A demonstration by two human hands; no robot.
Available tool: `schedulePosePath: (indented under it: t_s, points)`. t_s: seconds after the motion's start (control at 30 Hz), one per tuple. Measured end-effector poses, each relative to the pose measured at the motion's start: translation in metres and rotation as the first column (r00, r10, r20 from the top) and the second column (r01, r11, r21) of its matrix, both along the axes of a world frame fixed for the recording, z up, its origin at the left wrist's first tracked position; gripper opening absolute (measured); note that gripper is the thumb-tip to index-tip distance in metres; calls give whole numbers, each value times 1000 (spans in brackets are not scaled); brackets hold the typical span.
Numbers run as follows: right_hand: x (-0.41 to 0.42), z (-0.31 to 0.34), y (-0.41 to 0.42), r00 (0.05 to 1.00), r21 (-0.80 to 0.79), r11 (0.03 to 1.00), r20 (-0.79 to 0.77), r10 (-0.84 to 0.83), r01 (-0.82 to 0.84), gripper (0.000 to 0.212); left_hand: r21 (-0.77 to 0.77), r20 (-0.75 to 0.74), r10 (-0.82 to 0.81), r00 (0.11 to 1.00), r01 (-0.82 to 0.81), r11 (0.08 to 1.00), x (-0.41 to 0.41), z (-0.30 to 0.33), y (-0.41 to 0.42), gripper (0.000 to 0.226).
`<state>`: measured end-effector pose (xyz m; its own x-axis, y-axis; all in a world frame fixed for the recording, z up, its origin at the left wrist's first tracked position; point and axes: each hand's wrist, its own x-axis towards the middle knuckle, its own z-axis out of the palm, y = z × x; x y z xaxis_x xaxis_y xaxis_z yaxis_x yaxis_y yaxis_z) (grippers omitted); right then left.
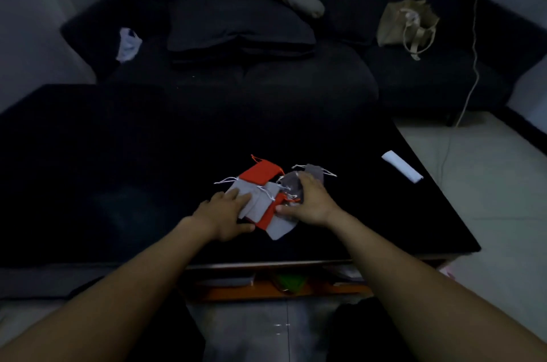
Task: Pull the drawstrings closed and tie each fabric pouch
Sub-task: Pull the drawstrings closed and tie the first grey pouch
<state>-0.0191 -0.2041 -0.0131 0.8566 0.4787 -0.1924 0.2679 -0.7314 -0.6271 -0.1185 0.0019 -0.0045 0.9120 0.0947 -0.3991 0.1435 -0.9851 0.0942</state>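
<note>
A small heap of fabric pouches lies near the front of the black table point(118, 169). It holds an orange pouch point(260, 172) at the back, several grey pouches point(258, 204) in the middle and front, and a second orange pouch point(268, 215) partly buried. White drawstrings trail loose from the grey ones. My left hand point(225, 215) lies flat on the left side of the heap, fingers spread over a grey pouch. My right hand point(310, 201) rests on the right side, fingers curled over a dark grey pouch point(291, 184); whether it grips it is unclear.
A white folded item point(402, 166) lies near the table's right edge. Behind the table stands a dark sofa point(296, 77) with a cushion point(236, 24), a beige tote bag point(408, 25) and a white cloth point(128, 44). A cable point(470, 80) hangs at right. A shelf under the table holds objects.
</note>
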Motion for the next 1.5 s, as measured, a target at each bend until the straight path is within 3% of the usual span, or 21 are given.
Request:
schedulePosePath:
  t_s: [0.07,0.13,0.23,0.3,0.47,0.57,0.63,0.7,0.77,0.83,0.9,0.97,1.03,1.13,1.2,1.27,1.33,1.4,1.5]
  points:
    - [15,20,-4,999,129,991,45,-26,20,74,-3,4,35,999,-35,999,8,16,7,83]
    - [40,43,-11,981,130,988,163,-107,87,62,-81,63,78,995,-73,994,21,38,14,72]
    - [74,54,-20,963,53,984,199,-180,172,42,-328,304,184,935,-79,942,42,61,14,45]
    - [85,40,-18,961,-13,977,180,-208,214,42,-464,420,270,866,-51,884,53,64,7,30]
    - [109,-2,-10,980,-254,955,159,-116,155,51,-542,571,341,747,31,840,80,34,11,22]
    - [124,-3,-9,980,-258,956,173,-96,139,16,-510,522,301,798,9,860,93,21,23,27]
    - [134,-1,-6,978,-219,965,182,-103,142,21,-482,501,252,828,25,876,100,17,29,34]
    - [139,14,3,956,-72,979,239,-169,191,22,-550,508,344,790,-10,835,106,19,28,41]
    - [134,37,17,952,225,959,211,-220,171,18,-723,433,540,722,-79,686,111,27,21,55]
    - [117,60,39,984,508,858,95,-148,80,16,-914,187,695,695,-136,382,116,37,14,60]
    - [100,72,55,997,625,780,40,-63,25,16,-983,7,674,738,-120,141,118,45,12,45]
    - [89,75,65,999,645,765,31,-39,10,17,-997,-17,647,762,-65,50,114,51,10,28]
    - [83,73,69,1000,629,777,15,4,-13,20,-1000,-13,678,735,-24,6,109,49,8,24]
    - [71,76,74,999,633,773,-48,7,25,37,-1000,14,739,673,11,9,100,48,10,21]
    - [62,78,71,978,701,687,-192,-78,193,41,-998,-36,765,643,12,-58,92,51,11,20]
    - [50,78,64,896,694,587,-422,-139,418,30,-989,-96,780,618,32,-146,83,55,8,19]
    - [39,71,61,801,612,582,-586,-122,536,24,-982,-122,802,585,45,-182,76,55,3,18]
    - [31,65,66,745,599,573,-667,-31,560,31,-982,-98,813,574,76,-172,76,53,-2,22]
    - [30,69,81,745,687,485,-659,103,541,37,-991,-7,819,574,102,-80,83,52,-6,27]
